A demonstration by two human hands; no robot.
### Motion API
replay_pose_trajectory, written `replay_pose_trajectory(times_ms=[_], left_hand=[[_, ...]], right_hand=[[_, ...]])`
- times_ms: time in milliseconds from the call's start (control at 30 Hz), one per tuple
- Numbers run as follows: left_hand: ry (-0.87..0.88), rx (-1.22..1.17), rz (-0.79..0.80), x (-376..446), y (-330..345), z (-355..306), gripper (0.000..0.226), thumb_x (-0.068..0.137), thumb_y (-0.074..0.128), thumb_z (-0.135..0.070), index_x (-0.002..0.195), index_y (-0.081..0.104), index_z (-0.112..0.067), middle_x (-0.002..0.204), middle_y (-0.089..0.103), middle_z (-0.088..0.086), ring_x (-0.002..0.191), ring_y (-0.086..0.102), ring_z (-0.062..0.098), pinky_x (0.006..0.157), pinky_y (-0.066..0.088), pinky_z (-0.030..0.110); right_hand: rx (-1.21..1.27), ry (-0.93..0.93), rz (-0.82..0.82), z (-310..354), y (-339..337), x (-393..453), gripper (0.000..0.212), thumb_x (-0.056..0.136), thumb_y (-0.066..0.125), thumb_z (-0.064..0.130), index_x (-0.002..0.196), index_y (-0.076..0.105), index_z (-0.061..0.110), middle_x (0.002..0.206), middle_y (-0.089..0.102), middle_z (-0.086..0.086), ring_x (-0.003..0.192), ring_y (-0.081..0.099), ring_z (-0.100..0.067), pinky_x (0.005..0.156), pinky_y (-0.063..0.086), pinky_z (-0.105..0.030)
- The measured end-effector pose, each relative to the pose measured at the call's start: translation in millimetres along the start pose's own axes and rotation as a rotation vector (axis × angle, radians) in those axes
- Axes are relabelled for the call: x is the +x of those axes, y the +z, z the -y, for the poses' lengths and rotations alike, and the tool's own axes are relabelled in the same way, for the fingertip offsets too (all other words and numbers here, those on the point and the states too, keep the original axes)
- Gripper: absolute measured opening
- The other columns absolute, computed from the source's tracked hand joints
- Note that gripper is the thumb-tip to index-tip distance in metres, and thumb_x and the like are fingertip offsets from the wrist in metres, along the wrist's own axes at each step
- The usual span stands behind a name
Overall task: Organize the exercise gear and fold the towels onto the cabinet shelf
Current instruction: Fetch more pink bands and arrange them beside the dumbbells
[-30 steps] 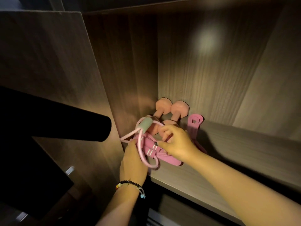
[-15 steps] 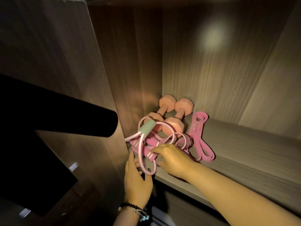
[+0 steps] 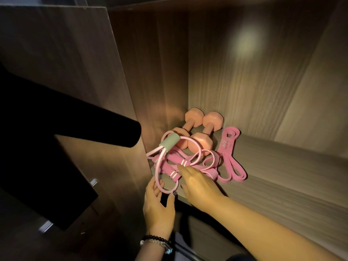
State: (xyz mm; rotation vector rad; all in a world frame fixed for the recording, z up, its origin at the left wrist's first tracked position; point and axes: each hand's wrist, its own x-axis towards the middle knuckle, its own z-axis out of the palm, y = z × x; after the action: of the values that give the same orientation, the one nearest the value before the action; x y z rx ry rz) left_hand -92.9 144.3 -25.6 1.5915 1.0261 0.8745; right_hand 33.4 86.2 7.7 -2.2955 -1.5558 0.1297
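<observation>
While both hands lie loose-fingered, right hand (image 3: 199, 182) touching pink jump rope (image 3: 174, 167), left hand (image 3: 158, 204) under pale tube loop (image 3: 163, 162)

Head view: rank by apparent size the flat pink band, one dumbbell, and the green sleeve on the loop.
1. Flat pink band, the longest stretch.
2. Dumbbell, the right one; the left looks alike, partly hidden.
3. Green sleeve, clearly smallest, though nearer the camera.

Grey-brown wood-grain cabinet shelf (image 3: 273, 176): matt, fine-lined laminate look. Two peach hexagonal-headed dumbbells (image 3: 202, 131): smooth, matt coating. Flat pink rubbery resistance band (image 3: 230, 162): matt. Pale pink tube loop (image 3: 195, 151): smooth, slight sheen; pale green sleeve (image 3: 169, 143): foam-like, matt.
</observation>
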Motion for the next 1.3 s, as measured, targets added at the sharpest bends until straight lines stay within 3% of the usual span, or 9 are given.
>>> replay_pose_trajectory(times_ms=[100,233,500,567,667,767,867,1067,1300], left_hand=[[-0.022,-0.009,0.037,-4,-4,-3,0.069,0.076,0.078,-0.003,0.133,0.046,-0.027,0.126,0.058,-0.01,0.112,0.056,-0.001,0.083,0.043,0.004],[0.008,-0.027,0.176,-10,-10,-15,0.076,0.075,0.081,-0.012,0.136,0.04,-0.029,0.136,0.05,-0.009,0.124,0.05,0.004,0.107,0.04,0.029],[0.055,0.128,0.291,-36,-21,-41,0.097,0.084,0.073,-0.02,0.154,0.006,-0.013,0.159,0.019,0.005,0.146,0.019,0.016,0.12,0.02,0.039],[0.123,0.197,0.378,-47,-25,-47,0.093,0.082,0.074,-0.017,0.151,0.012,-0.01,0.154,0.026,0.005,0.143,0.025,0.015,0.119,0.02,0.035],[0.227,0.331,0.477,-65,-32,-57,0.08,0.084,0.072,-0.021,0.146,0.022,-0.011,0.145,0.033,0.003,0.137,0.032,0.014,0.113,0.024,0.023],[0.327,0.471,0.547,-82,-37,-67,0.09,0.089,0.066,-0.028,0.152,0.007,-0.007,0.158,0.015,0.005,0.147,0.012,0.015,0.12,0.016,0.032],[0.417,0.585,0.577,-101,-41,-81,0.094,0.092,0.061,-0.035,0.153,-0.006,-0.009,0.162,-0.006,0.002,0.148,-0.005,0.013,0.121,0.006,0.032],[0.613,0.602,0.66,-144,-42,-104,0.087,0.093,0.055,-0.042,0.154,-0.003,-0.018,0.162,-0.002,-0.002,0.147,-0.001,0.01,0.116,0.005,0.024],[0.81,0.617,0.745,-186,-25,-135,0.079,0.095,0.051,-0.044,0.153,0.004,-0.019,0.161,0.006,-0.003,0.146,0.007,0.01,0.112,0.006,0.019]], right_hand=[[-0.017,-0.004,-0.014,0,-1,-8,0.069,0.091,0.057,0.009,0.15,0.023,0.015,0.144,0.042,-0.005,0.127,0.045,-0.023,0.099,0.04,-0.031],[-0.018,-0.005,-0.058,1,-7,-25,0.062,0.093,0.051,0.015,0.149,0.026,0.017,0.139,0.048,-0.004,0.122,0.049,-0.023,0.09,0.044,-0.031],[-0.11,0.042,-0.128,-11,-37,-76,0.052,0.097,0.043,0.034,0.145,0.036,0.015,0.15,0.036,-0.001,0.141,0.027,-0.016,0.112,0.029,-0.032],[-0.185,-0.004,-0.056,-11,-46,-95,0.054,0.095,0.044,0.041,0.142,0.042,0.015,0.154,0.029,-0.001,0.146,0.016,-0.015,0.118,0.019,-0.034],[-0.26,-0.032,0.012,-8,-58,-125,0.065,0.093,0.044,0.048,0.148,0.029,0.017,0.159,0.017,0.0,0.148,0.003,-0.015,0.12,0.004,-0.033],[-0.297,0.019,0.03,-5,-72,-156,0.076,0.092,0.045,0.051,0.153,0.015,0.017,0.161,0.007,0.0,0.149,-0.002,-0.016,0.119,-0.003,-0.031],[-0.315,0.089,0.036,-6,-87,-188,0.081,0.092,0.045,0.053,0.153,0.007,0.016,0.162,0.002,-0.002,0.149,-0.005,-0.017,0.119,-0.004,-0.034],[-0.288,0.186,-0.011,-6,-103,-256,0.082,0.091,0.041,0.059,0.153,0.004,0.019,0.162,0.0,0.002,0.148,-0.01,-0.017,0.121,0.0,-0.039],[-0.482,0.153,-0.024,2,-138,-342,0.082,0.095,0.041,0.052,0.153,-0.004,0.016,0.162,-0.004,-0.001,0.147,-0.013,-0.017,0.117,-0.01,-0.03]])
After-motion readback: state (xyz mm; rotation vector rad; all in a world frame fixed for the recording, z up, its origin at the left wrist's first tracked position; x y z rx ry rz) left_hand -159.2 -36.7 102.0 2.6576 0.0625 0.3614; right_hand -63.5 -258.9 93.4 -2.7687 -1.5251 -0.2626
